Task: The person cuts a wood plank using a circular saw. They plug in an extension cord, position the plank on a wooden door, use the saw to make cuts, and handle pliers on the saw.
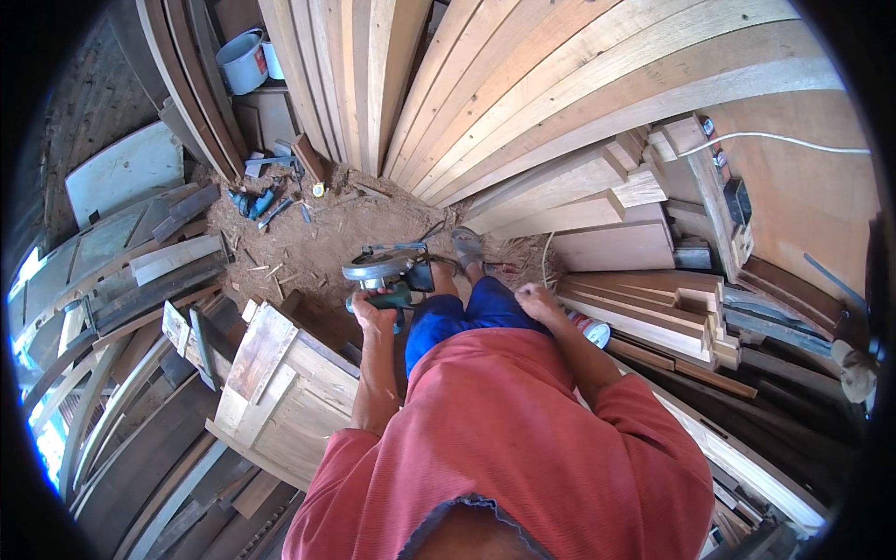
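The left hand [376, 314] is clamped on a green-and-silver circular saw [390, 270], at ten o'clock from the waist; the right hand [535, 301] is curled, contents unclear; pale wood chips [273, 271] at eleven o'clock suggest some cutting done; no cut appears under way; the amount left cannot be told.

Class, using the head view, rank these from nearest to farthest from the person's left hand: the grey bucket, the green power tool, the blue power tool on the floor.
1. Green power tool: in the left hand itself.
2. Blue power tool: on the floor, ahead and to the left.
3. Grey bucket: also ahead-left, beyond the blue power tool.
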### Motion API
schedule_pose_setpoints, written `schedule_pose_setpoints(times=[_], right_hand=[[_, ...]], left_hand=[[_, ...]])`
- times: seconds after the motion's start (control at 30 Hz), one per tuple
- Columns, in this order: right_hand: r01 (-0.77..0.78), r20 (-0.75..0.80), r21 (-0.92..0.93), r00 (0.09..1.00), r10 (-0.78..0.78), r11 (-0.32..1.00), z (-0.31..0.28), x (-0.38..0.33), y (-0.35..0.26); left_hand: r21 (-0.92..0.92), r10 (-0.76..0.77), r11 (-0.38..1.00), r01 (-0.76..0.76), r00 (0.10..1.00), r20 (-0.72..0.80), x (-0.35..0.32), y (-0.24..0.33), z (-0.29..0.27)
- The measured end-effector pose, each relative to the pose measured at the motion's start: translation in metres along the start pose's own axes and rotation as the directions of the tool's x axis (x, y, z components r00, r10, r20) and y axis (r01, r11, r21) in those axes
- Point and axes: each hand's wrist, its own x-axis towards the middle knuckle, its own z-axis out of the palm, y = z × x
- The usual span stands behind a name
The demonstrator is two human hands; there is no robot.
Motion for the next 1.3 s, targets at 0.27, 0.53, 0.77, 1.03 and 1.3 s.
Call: schedule_pose_setpoints(times=[0.27,0.53,0.77,1.03,1.3], right_hand=[[-0.121,0.110,-0.045,0.986,0.125,0.992,0.011,-0.001,0.085],[-0.239,0.184,0.030,0.956,0.230,0.971,0.026,-0.013,0.100],[-0.216,-0.450,0.105,0.860,0.240,0.971,-0.014,0.043,0.146],[-0.211,-0.429,0.066,0.876,0.218,0.975,-0.123,0.112,0.067],[-0.173,-0.422,-0.109,0.899,0.112,0.979,-0.160,0.121,0.053]], left_hand=[[-0.046,0.006,0.999,-0.005,1.000,0.027,-0.011,0.008,0.011],[-0.027,0.065,0.998,-0.063,0.996,0.058,-0.001,0.025,0.001],[-0.033,0.045,0.999,-0.042,0.994,0.101,0.019,0.010,-0.005],[-0.230,0.063,0.972,0.051,0.885,0.462,-0.023,-0.019,-0.059],[-0.242,0.128,0.970,-0.011,0.871,0.474,-0.076,-0.066,-0.081]])
